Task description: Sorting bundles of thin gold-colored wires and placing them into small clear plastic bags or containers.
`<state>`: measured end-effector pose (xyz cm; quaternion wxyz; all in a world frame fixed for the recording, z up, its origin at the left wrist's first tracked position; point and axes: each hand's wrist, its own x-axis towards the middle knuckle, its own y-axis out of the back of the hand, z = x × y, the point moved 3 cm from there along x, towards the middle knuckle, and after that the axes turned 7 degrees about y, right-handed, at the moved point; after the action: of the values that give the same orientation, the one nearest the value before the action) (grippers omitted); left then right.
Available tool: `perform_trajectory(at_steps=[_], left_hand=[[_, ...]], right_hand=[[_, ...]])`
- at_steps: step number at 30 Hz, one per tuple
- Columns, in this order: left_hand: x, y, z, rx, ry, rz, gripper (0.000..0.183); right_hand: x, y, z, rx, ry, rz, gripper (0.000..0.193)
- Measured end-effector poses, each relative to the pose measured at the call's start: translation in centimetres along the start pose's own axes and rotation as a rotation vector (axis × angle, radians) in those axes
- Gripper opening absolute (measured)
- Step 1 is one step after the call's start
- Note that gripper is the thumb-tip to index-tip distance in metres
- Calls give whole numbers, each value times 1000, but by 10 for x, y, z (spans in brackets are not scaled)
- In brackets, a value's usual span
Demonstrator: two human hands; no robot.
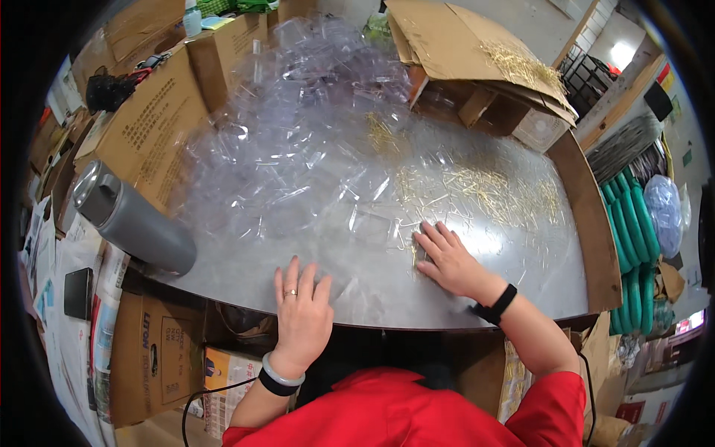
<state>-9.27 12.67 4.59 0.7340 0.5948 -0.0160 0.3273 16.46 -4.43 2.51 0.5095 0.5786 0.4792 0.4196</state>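
My left hand [304,320] rests at the near edge of the metal tabletop [246,264], palm down with fingers apart and nothing in them. My right hand [456,262] lies further in, fingers stretched out and touching the near left fringe of a scatter of thin gold-coloured wire pieces [484,186]. Some of these wires poke out around its fingertips. Close to that hand lies a clear plastic piece [372,226]. A big heap of clear, thin plastic pieces [320,97] covers the far left and middle of the table; their exact kind cannot be made out.
A grey lidded bottle [141,223] stands at the table's left edge, before cardboard walls [160,138]. An opened carton [477,52] sits at the far right, gold wires on its flap. A cardboard strip [588,223] borders the right side, with green coils [629,223] beyond.
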Motion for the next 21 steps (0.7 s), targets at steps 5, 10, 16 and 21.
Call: perform_trajectory(at_steps=[5,10,16,21], left_hand=[[-20,-2,17,-302,-105,16,37],[-26,-34,54,-450,-320,-178,33],[-1,-60,78,-316,-227,-242,58],[8,-75,97,-210,-248,-245,66]], right_hand=[[-55,12,-38,33,-78,27,67],[-70,-4,-76,-7,-166,174,56],[-81,-12,-50,136,-200,390,44],[-73,-6,-59,-7,-286,436,40]])
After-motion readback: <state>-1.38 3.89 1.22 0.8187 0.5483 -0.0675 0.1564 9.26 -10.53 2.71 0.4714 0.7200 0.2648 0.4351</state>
